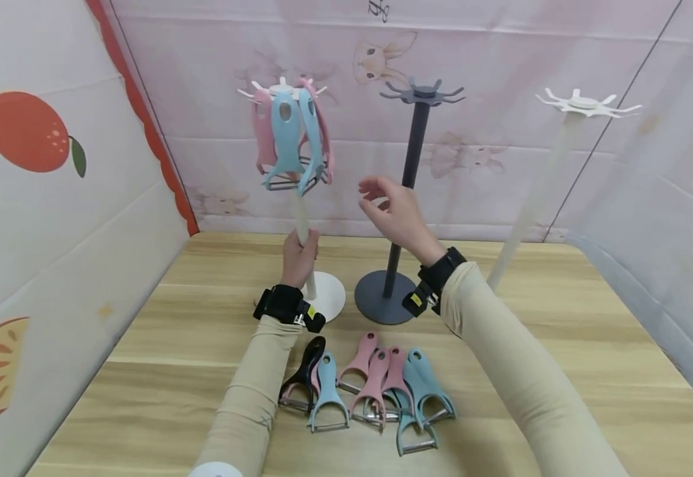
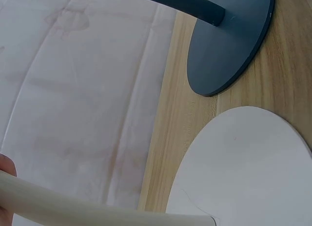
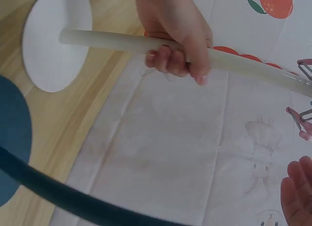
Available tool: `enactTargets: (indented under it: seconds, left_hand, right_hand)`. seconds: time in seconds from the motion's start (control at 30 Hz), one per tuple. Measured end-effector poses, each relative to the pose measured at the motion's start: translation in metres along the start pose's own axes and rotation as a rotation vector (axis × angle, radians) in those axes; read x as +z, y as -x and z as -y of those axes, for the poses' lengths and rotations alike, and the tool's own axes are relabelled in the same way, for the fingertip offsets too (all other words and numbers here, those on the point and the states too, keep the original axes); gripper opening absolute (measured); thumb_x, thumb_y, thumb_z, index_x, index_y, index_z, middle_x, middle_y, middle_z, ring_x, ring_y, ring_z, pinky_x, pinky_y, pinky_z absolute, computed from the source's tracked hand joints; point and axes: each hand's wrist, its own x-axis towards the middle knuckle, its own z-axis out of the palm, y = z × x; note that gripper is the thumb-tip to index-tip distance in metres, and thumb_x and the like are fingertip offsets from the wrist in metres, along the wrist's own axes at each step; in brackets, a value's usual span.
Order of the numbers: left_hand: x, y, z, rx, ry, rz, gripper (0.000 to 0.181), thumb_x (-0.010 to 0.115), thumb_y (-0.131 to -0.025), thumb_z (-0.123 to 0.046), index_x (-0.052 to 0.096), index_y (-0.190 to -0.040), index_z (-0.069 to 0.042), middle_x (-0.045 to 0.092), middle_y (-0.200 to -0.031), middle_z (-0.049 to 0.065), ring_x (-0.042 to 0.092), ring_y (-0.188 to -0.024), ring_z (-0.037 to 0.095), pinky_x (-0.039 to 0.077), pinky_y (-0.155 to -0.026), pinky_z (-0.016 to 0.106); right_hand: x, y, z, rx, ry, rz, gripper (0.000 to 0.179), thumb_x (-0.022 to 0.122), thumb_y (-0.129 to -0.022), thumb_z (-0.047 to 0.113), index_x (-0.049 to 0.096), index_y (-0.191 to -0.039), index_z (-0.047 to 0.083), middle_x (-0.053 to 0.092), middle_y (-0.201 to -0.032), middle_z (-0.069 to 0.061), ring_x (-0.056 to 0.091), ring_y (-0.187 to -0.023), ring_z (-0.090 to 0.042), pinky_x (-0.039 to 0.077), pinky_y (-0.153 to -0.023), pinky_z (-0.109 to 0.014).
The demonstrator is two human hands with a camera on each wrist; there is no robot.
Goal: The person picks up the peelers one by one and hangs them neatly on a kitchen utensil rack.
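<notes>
Around white pole [image 1: 301, 213], clamped left fingers [image 3: 176, 65], right fingers [image 1: 376, 183] and thumb [image 1: 372, 211] apart, hanging peelers [image 1: 287, 142] partly hidden

Wood-grain tabletop [image 1: 150, 384]. Pink rabbit-print backdrop [image 1: 203, 79] behind it; white left panel [image 1: 30, 245] with orange fruit print [image 1: 27, 131], red scalloped border [image 1: 140, 107].

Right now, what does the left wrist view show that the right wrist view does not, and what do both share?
Only left wrist: where the dark grey cylindrical pole meets its dark grey round base.

Only right wrist: part of the right hand, parts of pink metal-bladed peelers and a printed orange-red fruit.

Both: the off-white cylindrical pole, the left hand gripping it, its white round base, the dark pole and base, and the light wooden table.
</notes>
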Motion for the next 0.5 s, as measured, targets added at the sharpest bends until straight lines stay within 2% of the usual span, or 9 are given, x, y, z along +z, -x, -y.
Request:
enactTargets:
  seconds: [0.2, 0.4, 0.5]
  left_hand:
    - [-0.001, 0.001, -0.001, -0.004, -0.006, 0.006, 0.022, 0.047, -0.094, -0.010, 0.045, -0.074, -0.005, 0.042, -0.059, 0.004, 0.041, -0.053, 0.015, 0.033, -0.054, 0.026]
    - [-0.001, 0.001, -0.001, -0.006, -0.017, 0.034, 0.021, 0.046, -0.095, -0.011, 0.045, -0.075, -0.005, 0.044, -0.062, 0.008, 0.043, -0.064, 0.039, 0.036, -0.059, 0.026]
    - [-0.002, 0.000, -0.003, -0.015, -0.027, 0.035, 0.019, 0.046, -0.095, -0.011, 0.045, -0.077, -0.005, 0.045, -0.066, 0.010, 0.045, -0.068, 0.041, 0.042, -0.063, 0.030]
  right_hand:
    - [-0.006, 0.029, -0.012, 0.012, -0.022, 0.017, 0.021, 0.055, -0.087, 0.003, 0.057, -0.107, -0.004, 0.061, -0.102, -0.016, 0.059, -0.088, -0.023, 0.048, -0.069, -0.034]
    - [-0.009, 0.059, -0.023, 0.061, -0.027, 0.041, 0.019, 0.056, -0.087, 0.003, 0.060, -0.105, -0.003, 0.063, -0.097, -0.014, 0.059, -0.084, -0.021, 0.049, -0.068, -0.035]
    - [-0.009, 0.073, -0.029, 0.088, -0.001, 0.059, 0.019, 0.056, -0.088, 0.005, 0.060, -0.106, -0.001, 0.063, -0.098, -0.014, 0.059, -0.087, -0.021, 0.049, -0.069, -0.035]
